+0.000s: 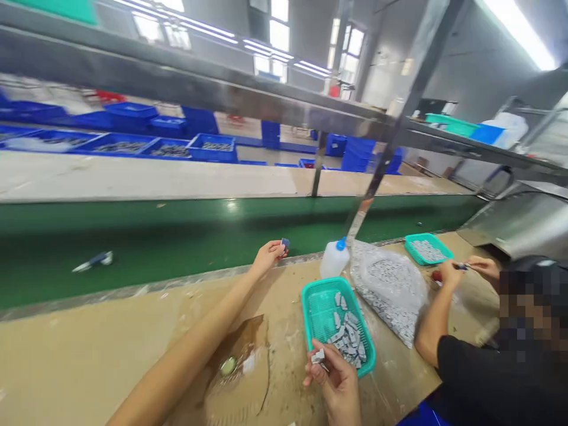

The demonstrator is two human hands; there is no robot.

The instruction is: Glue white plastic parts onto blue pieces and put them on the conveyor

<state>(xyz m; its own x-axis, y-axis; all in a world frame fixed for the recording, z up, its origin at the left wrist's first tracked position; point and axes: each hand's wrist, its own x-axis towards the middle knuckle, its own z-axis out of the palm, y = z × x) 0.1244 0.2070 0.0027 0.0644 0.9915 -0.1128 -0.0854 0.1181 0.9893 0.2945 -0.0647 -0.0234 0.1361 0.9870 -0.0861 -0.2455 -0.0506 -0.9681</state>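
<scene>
My left hand (267, 258) reaches out over the near edge of the green conveyor belt (177, 236). Its fingers are closed on a small dark blue part (285, 243), whose exact kind I cannot make out. Nearer to me, my right hand (336, 378) pinches a small light grey plastic piece (318, 357) between thumb and fingers. That hand is at the near left rim of a teal plastic basket (307, 307), partly in front of it. Inside the basket lie many similar grey pieces (348, 337), mostly toward its right and near end.
Behind the basket stand a white bottle with a blue cap (334, 258) and a clear bag of grey pieces (390, 281). A co-worker (479, 367) sits at right near another teal basket (428, 248). A white-and-dark item (94, 261) lies on the belt. A slanted metal post (381, 160) rises behind the bottle.
</scene>
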